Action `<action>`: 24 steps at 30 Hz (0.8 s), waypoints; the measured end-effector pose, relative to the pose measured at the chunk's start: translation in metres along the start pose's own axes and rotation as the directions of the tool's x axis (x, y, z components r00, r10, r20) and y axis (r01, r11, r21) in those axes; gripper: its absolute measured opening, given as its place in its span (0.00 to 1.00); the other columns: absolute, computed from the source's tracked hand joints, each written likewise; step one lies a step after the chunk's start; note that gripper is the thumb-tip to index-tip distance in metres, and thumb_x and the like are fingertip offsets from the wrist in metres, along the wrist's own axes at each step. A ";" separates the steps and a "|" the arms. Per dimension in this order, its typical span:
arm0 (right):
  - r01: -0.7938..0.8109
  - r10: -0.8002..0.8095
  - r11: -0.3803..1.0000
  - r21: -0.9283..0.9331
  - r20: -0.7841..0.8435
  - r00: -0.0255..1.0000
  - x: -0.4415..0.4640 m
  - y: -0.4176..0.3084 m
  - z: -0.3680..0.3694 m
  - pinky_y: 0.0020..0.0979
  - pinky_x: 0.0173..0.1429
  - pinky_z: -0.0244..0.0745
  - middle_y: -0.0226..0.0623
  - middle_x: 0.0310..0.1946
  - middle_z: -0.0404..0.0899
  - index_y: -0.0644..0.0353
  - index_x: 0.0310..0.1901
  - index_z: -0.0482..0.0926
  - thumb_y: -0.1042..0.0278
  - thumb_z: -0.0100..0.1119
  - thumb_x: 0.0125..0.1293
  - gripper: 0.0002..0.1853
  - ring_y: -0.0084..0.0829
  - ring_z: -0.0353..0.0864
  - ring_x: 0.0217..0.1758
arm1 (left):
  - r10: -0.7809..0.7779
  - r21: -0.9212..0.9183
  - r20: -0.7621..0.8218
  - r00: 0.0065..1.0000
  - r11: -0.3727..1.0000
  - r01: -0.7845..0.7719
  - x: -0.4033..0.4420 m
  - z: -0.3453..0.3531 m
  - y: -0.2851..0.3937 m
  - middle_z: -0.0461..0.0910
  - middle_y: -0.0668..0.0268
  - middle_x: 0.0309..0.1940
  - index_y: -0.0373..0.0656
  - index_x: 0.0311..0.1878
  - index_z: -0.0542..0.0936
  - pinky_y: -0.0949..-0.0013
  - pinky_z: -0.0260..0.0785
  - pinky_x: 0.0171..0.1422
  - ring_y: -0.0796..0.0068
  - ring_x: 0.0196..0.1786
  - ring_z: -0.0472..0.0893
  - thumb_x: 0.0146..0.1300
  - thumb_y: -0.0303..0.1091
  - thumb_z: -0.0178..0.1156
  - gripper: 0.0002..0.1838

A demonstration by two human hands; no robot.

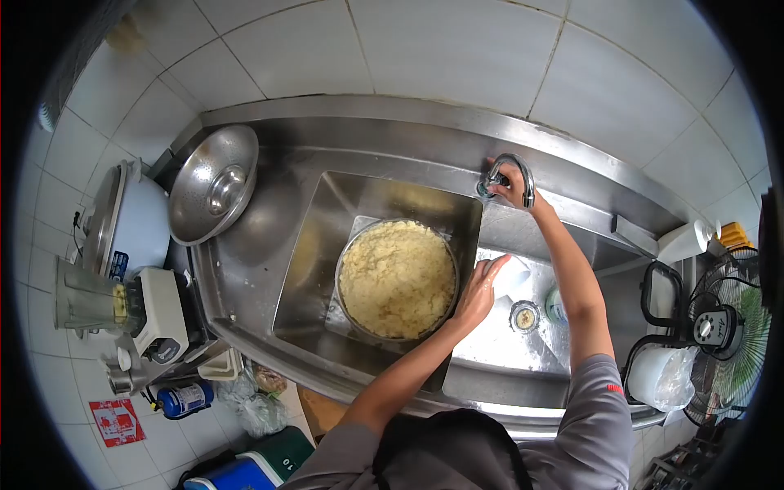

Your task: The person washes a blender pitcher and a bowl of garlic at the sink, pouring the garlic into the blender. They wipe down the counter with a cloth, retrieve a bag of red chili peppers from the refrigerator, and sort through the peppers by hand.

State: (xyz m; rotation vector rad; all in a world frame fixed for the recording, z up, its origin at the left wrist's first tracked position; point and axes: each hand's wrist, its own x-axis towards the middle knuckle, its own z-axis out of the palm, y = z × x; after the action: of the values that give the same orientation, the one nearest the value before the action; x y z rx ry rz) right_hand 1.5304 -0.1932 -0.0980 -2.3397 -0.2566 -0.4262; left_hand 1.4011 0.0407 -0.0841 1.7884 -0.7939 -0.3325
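My right hand point(512, 189) is at the base of the curved metal faucet point(527, 175), fingers closed round its handle area, partly hidden by the spout. My left hand point(479, 287) is stretched out above the divider between the two basins, its fingers extended beside the pot's right edge. A pale white patch or object point(514, 278) shows just beyond its fingertips; I cannot tell what it is. The large round pot point(454, 260), filled with crumbly pale-yellow food point(398, 279), stands in the left basin point(308, 282). No water stream is visible.
The right basin point(510, 351) has a drain point(524, 316) and a clear container point(557, 306). A large metal bowl point(214, 186) leans at the left of the counter. Farther left is a blender point(106, 302). A fan point(723, 327) and a white tub point(660, 376) stand right.
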 end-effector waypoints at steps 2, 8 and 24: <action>-0.059 0.062 0.997 -0.042 0.082 0.995 0.006 0.000 -0.004 0.34 0.50 0.68 0.44 0.44 0.74 0.64 0.38 0.75 0.69 0.65 0.46 0.17 0.40 0.74 0.45 | -0.011 -0.011 0.032 0.999 1.000 0.011 0.001 -0.001 0.000 0.64 0.54 0.48 0.48 0.59 0.64 0.62 0.60 0.57 0.56 0.52 0.67 0.49 0.09 0.38 0.33; -0.366 0.351 0.919 0.147 0.117 0.929 -0.002 -0.029 -0.085 0.32 0.52 0.70 0.42 0.43 0.77 0.60 0.49 0.73 0.83 0.50 0.50 0.22 0.34 0.76 0.46 | -0.051 -0.158 0.040 0.998 0.986 0.057 0.007 -0.011 -0.009 0.65 0.53 0.51 0.46 0.59 0.63 0.64 0.55 0.62 0.56 0.56 0.65 0.49 0.10 0.38 0.32; 0.042 0.093 0.710 -0.703 0.153 0.984 0.060 -0.132 -0.044 0.38 0.31 0.73 0.45 0.21 0.76 0.60 0.31 0.76 0.67 0.54 0.51 0.07 0.43 0.77 0.26 | -0.126 -0.159 0.217 0.968 0.974 0.163 0.009 0.011 -0.016 0.65 0.48 0.51 0.50 0.60 0.60 0.60 0.57 0.60 0.52 0.57 0.65 0.51 0.12 0.36 0.32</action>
State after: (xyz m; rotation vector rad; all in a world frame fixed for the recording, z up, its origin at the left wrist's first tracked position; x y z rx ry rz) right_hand 1.5361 -0.1268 0.0382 -3.1518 -0.1550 -0.3329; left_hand 1.4072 0.0289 -0.1017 1.6657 -0.7535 -0.6743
